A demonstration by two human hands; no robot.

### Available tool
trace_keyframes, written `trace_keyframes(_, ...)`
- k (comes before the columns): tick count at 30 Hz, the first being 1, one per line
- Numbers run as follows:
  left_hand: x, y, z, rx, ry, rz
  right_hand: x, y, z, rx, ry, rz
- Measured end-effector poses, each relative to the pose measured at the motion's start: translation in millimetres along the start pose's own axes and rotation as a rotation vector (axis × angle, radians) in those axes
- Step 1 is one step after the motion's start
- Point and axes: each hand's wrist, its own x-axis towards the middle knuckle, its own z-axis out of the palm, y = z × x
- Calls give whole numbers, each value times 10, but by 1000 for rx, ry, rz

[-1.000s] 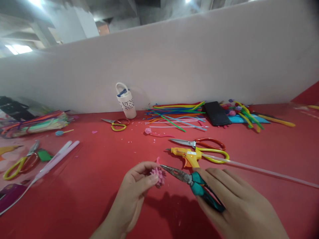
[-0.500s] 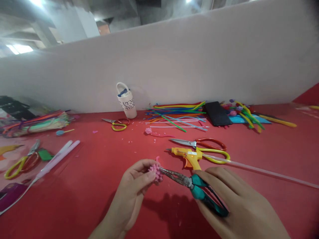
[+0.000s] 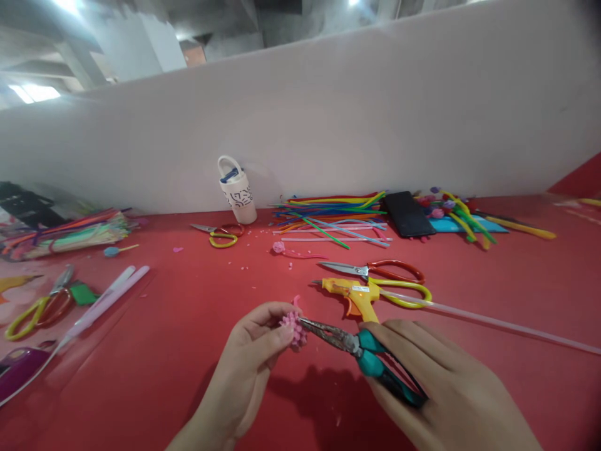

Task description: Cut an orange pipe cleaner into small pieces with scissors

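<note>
Pinched between the thumb and fingers of my left hand [image 3: 256, 351] is a small pink fuzzy flower [image 3: 295, 330], with a short pink tail sticking up behind it. My right hand [image 3: 446, 382] is wrapped round teal-and-black needle-nose pliers [image 3: 370, 357]. The rusty tips of the pliers touch the flower's right side; whether they grip a piece of it I cannot tell. Just beyond the pliers lies a yellow glue gun [image 3: 352, 291] with a long clear glue stick [image 3: 493, 326] out of its back. Scissors [image 3: 389, 272] with red and yellow handles lie against the gun.
A white tumbler [image 3: 239, 197] stands by the wall, near a second pair of scissors [image 3: 218, 235]. Coloured pipe cleaners [image 3: 328, 216], a black phone [image 3: 407, 214] and a pink pompom on a stem [image 3: 279, 248] lie behind. At left are more scissors [image 3: 42, 304] and a pink-white styling iron [image 3: 110, 297].
Almost nothing differs. The whole view has shifted very slightly, and both hands keep the same hold on the flower and the pliers.
</note>
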Motion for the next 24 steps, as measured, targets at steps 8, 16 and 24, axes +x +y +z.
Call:
trace_keyframes(8, -2, 3, 13, 19, 14, 0, -20, 8, 40, -84, 19, -67)
trace_keyframes(16, -4, -23, 6, 5, 35, -12, -47, 5, 11, -296, 66, -194)
trace_keyframes(24, -8, -19, 10, -16, 30, -31, -63, 68, -24, -347, 79, -282)
